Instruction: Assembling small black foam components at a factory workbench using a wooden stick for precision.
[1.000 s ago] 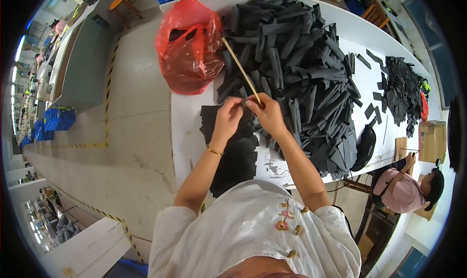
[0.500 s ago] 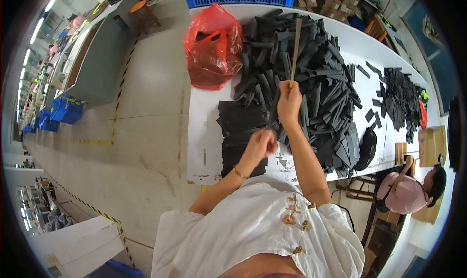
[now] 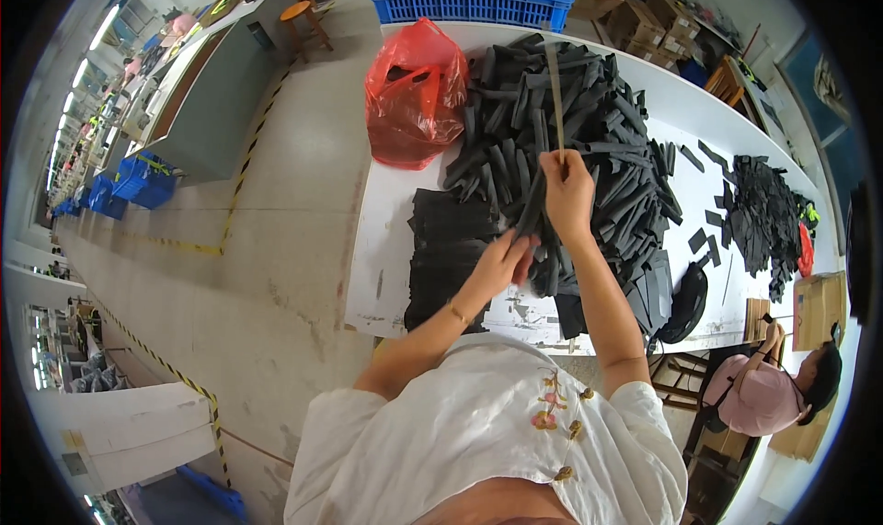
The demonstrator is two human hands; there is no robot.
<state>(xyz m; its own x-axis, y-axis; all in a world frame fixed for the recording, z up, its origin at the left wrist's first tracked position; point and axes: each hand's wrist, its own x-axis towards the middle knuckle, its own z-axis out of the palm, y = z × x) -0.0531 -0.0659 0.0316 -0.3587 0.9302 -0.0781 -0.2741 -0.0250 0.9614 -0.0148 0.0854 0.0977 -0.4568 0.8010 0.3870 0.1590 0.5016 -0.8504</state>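
My right hand (image 3: 568, 194) is closed round a thin, pale wooden stick (image 3: 556, 97), which points away over a large heap of black curled strips (image 3: 625, 157). Just to its left, my left hand (image 3: 506, 260) has its fingers closed on the lower end of a black curled strip (image 3: 531, 214); the fingers are slightly blurred. Beside my left forearm, flattened black strips (image 3: 446, 249) lie in overlapping rows on the white table (image 3: 382, 272).
A red plastic bag (image 3: 416, 107) stands at the table's far left. Behind it is a blue crate (image 3: 469, 5). Smaller black pieces (image 3: 768, 208) are piled at the right, near a black pouch-like object (image 3: 685, 304). A person in pink (image 3: 759, 396) sits at the right.
My right hand has shifted slightly right and nearer with the stick. The left hand has moved a little right, and the black strip in it now stands out more clearly. The view has shifted slightly.
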